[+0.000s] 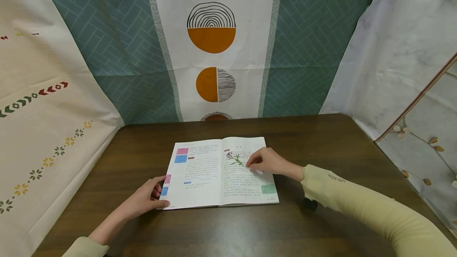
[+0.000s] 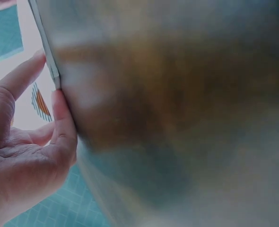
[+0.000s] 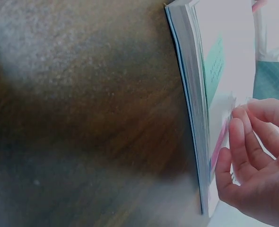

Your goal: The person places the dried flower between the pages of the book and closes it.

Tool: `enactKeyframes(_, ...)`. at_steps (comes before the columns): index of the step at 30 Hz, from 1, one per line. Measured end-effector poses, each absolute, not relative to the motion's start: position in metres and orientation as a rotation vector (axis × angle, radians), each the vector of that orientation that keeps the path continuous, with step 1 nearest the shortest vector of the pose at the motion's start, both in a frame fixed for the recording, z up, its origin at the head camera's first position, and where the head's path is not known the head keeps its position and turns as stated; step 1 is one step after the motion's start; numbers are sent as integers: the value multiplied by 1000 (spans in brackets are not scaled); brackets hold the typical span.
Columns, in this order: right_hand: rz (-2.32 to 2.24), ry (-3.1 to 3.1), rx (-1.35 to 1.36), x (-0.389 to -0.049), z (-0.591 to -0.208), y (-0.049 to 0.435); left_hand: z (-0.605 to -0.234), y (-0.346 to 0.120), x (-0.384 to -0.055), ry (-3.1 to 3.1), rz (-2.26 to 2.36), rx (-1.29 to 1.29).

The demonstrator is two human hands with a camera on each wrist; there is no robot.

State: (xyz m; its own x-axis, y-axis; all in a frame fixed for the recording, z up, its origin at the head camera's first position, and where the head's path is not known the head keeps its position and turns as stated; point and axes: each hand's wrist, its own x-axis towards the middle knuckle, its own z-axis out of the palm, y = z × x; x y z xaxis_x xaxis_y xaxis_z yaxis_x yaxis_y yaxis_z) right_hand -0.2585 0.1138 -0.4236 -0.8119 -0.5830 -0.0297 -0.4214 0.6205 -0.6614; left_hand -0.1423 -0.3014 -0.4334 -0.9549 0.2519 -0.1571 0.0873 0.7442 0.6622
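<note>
An open book (image 1: 200, 193) lies flat on the brown table, its printed pages marked with pink, blue and green blocks. On its right page is a small purple flower sprig (image 1: 235, 159) with green stems. My right hand (image 1: 267, 161) pinches the sprig's lower end between thumb and fingertips; in the right wrist view the pinched part is faint. The other fingers of this right hand (image 3: 257, 151) curl close to the page. My left hand (image 1: 146, 197) holds the book's lower left edge. In the left wrist view, the left hand (image 2: 30, 142) has its thumb on the page and a finger against the edge.
The dark wooden table (image 1: 307, 142) extends around the book on all sides. Behind it hangs a green and white patterned cloth (image 1: 303, 50). Pale cloths hang at the left (image 1: 53, 138) and right (image 1: 403, 90) sides.
</note>
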Motion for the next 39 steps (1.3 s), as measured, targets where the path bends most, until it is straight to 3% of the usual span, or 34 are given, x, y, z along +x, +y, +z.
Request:
enactKeyframes(20, -1010, 2709, -807, -243, -393, 138, -419, -295, -146, 2775, 779, 254)
enactKeyframes(39, -883, 2854, -702, -201, -416, 170, -420, -286, -145, 2815, 744, 187)
